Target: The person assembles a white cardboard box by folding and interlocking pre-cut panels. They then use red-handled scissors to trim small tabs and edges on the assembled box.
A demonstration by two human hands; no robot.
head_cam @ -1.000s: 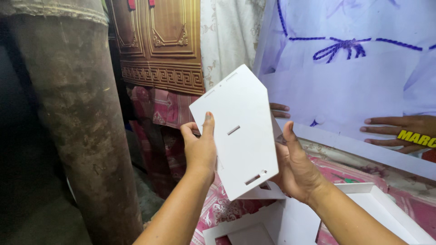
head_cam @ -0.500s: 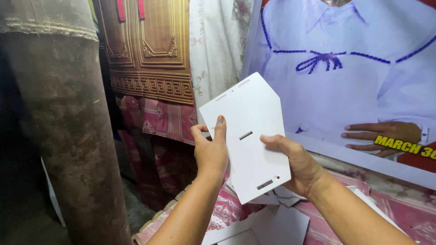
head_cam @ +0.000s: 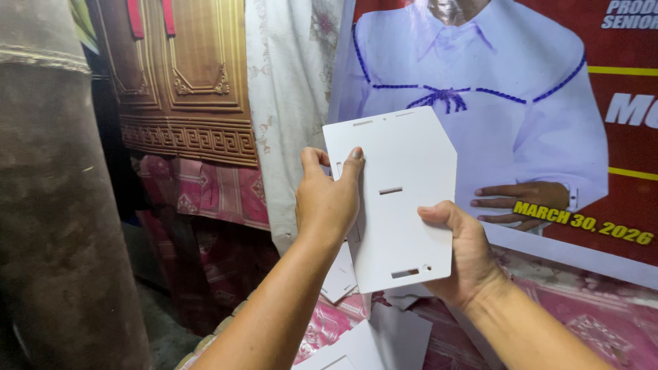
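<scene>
Although the white panel (head_cam: 397, 199) is held up in plain view, I cannot see what lies behind it, and the loose white pieces (head_cam: 384, 336) below it are half covered by my forearms and cut off by the bottom edge of the view. The surface carrying those pieces shows only as a strip of pink patterned cloth (head_cam: 603, 322), so I cannot tell what it is.

My left hand (head_cam: 329, 202) is closed on the panel's left edge, thumb pressed flat on the front face near the upper left slot, the other fingers curled behind and hidden. My right hand (head_cam: 466, 250) grips the lower right edge, thumb across the front, fingers out of sight at the back.

The panel looks like stiff, smooth, matte board: a tall shape with its upper right corner cut off at a slant, pierced by narrow slots near the top, in the middle and near the bottom, with a tiny round hole beside the lowest slot. It stands nearly upright in the air above the loose pieces, in front of a glossy printed poster (head_cam: 548, 123) and a pale curtain (head_cam: 288, 89). A rough dark pillar (head_cam: 55, 226) fills the left side.
</scene>
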